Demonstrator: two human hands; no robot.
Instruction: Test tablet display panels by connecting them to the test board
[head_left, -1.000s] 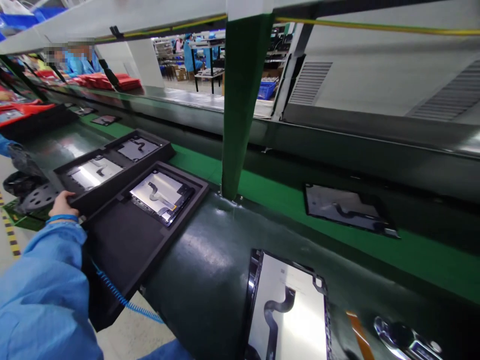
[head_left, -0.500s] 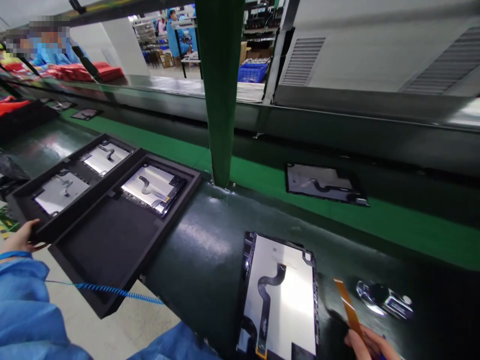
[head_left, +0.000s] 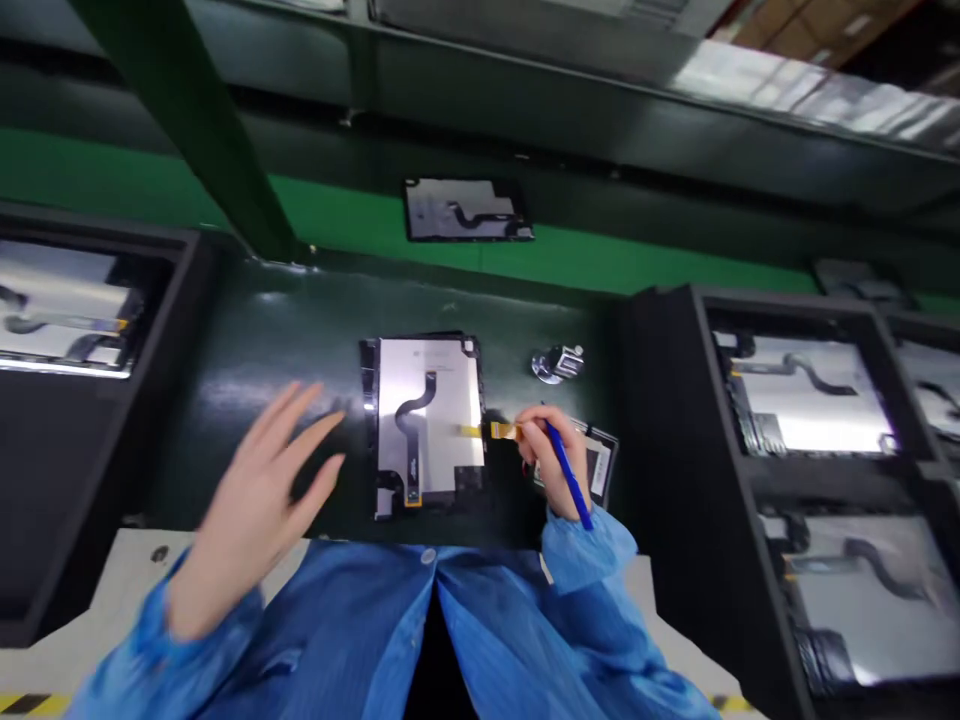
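A tablet display panel (head_left: 450, 400) lies silver back up on the dark bench, with a curved black ribbon cable (head_left: 409, 430) on it. My left hand (head_left: 262, 490) hovers left of the panel, fingers spread and holding nothing. At the panel's right edge, my right hand (head_left: 551, 455) pinches an orange flex cable (head_left: 504, 431). A blue pen-like tool (head_left: 570, 480) is also held in that hand, slanting back over the wrist. Partly hidden behind the right hand lies a flat dark-framed part (head_left: 601, 465) with a white label. Beyond it is a small shiny metal object (head_left: 559, 363).
A black foam tray (head_left: 45, 470) with a panel stands at left. More black trays (head_left: 675, 420) holding panels stand at right. Another panel (head_left: 465, 210) rests on the green strip (head_left: 337, 215) behind the bench. A green post (head_left: 202, 130) rises at back left.
The view has swung right and down onto the panel. My left hand has let go of the black tray and come over the bench. My right hand has brought the orange flex cable to the panel's edge.
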